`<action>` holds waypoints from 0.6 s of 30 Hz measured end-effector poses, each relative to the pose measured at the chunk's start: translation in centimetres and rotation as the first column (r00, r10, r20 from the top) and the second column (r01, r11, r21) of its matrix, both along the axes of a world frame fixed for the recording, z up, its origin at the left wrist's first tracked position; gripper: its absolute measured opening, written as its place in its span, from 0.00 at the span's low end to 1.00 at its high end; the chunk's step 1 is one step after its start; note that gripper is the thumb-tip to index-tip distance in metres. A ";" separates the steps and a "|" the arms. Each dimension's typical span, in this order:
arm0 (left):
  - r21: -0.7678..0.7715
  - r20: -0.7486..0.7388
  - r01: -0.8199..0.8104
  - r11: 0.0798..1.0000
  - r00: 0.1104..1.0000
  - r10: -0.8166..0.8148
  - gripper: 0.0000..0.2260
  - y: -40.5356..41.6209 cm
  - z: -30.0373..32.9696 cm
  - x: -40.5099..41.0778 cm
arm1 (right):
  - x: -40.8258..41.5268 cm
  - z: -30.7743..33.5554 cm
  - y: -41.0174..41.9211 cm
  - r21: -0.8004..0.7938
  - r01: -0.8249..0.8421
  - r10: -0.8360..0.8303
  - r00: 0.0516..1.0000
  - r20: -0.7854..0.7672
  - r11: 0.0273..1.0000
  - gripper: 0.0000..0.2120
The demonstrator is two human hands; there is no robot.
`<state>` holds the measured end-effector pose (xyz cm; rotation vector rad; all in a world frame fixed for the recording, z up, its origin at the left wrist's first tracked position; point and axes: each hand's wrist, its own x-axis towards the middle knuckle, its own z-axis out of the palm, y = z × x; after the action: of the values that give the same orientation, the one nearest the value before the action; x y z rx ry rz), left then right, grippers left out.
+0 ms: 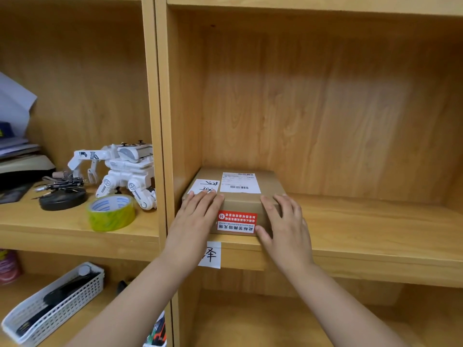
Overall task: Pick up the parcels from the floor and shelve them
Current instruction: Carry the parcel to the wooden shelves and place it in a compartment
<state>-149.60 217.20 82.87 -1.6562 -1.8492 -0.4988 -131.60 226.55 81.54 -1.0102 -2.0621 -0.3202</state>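
Parcel: brown cardboard box, sits flat on the shelf board in the right-hand bay, tucked into the bay's back-left corner; front face abt flush w/ the board's front edge.
Labels: white shipping label w/ barcodes on top, a handwritten white slip just left of it, red seal sticker on the front face. Text reads upside-down from here, so box likely went in w/o regard to label direction.
Left hand: fingers flat over the box's front-left top edge, palm against the front face. Grip: open-handed press, not wrapped round anything.
Right hand: fingers draped over the front-right corner, thumb on the front face. Grip: loose cup on the corner, nothing lifted.
Why held so: both palms on the near face looks like a push/square-up, nudging the box back & against the left wall so the rest of the board stays free for more parcels.
Paper tag: taped to the board's front edge right below the box; prob. marks whose slot this is.
Left bay: white toy robot & tape roll near its front edge, unrelated.
Stage: this parcel looks shelved; floor not in view, so remaining parcels unknown.
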 end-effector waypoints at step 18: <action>0.140 0.186 0.230 0.963 0.949 -0.253 0.29 -0.1 -0.2 2.0 | 0.6 -0.3 -2.3 -0.128 0.056 -0.049 0.997 0.056 0.990 0.44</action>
<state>-147.57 217.13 82.71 -1.8179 -1.7248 -0.8932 -131.01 224.28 81.29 -1.1471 -2.1286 -0.2443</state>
